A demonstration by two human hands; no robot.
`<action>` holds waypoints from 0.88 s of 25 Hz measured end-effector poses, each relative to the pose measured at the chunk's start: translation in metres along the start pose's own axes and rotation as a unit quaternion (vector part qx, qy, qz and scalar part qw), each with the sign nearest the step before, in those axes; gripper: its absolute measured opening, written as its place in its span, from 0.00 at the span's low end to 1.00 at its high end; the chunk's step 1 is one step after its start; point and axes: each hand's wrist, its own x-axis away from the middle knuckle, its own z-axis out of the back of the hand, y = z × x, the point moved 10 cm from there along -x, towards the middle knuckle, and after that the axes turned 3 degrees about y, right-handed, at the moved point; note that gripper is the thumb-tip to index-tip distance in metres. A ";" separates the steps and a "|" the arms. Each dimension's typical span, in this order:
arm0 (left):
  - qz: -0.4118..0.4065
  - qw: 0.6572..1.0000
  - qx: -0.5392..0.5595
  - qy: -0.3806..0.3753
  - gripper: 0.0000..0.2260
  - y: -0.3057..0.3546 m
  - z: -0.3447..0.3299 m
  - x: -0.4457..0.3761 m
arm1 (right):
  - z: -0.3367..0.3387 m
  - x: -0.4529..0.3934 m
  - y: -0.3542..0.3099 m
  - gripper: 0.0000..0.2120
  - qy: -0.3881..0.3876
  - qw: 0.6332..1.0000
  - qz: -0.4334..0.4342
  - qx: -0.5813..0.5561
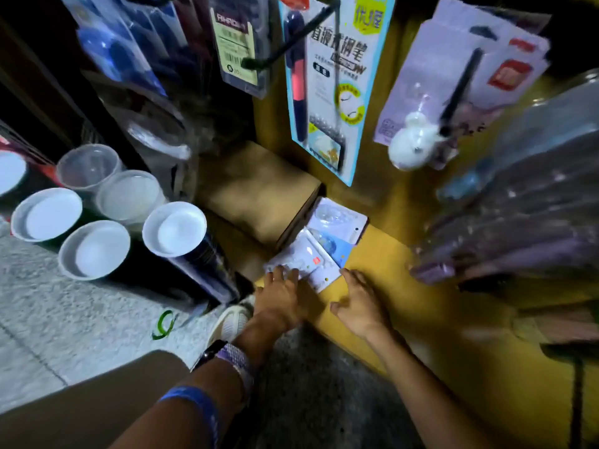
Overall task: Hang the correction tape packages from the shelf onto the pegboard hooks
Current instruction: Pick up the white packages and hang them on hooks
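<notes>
A small pile of correction tape packages (319, 244) lies flat on the low yellow shelf (395, 286), right beside a brown cardboard box (259, 192). The person's left hand (280, 293) rests its fingertips on the near edge of the front package, fingers fairly straight and not yet gripping it. The right hand (359, 306) is spread out flat just beside the pile, holding nothing. Each package looks like a thin card with a clear plastic bubble on top, so it is likely very light and a bit stiff (the plastic may be slippery). The cards overlap, so they could slide apart if pushed. A good place to hold one is probably the flat card edge, pinched between thumb and fingers, leaving the hole end free for a hook (291, 40). Other packs, like a pen pack (330, 92), hang on the board above.
</notes>
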 end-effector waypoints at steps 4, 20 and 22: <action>0.019 0.996 0.083 0.041 0.37 -0.019 -0.008 -0.030 | 0.000 -0.060 -0.033 0.33 0.063 0.995 0.042 0.067; -0.174 0.981 -0.028 -0.076 0.43 0.010 -0.016 -0.057 | -0.016 -0.034 -0.004 0.18 0.069 0.991 0.110 0.042; -0.164 0.980 -0.081 -0.074 0.43 0.014 -0.015 -0.054 | -0.013 -0.047 -0.007 0.20 0.097 0.993 0.067 -0.025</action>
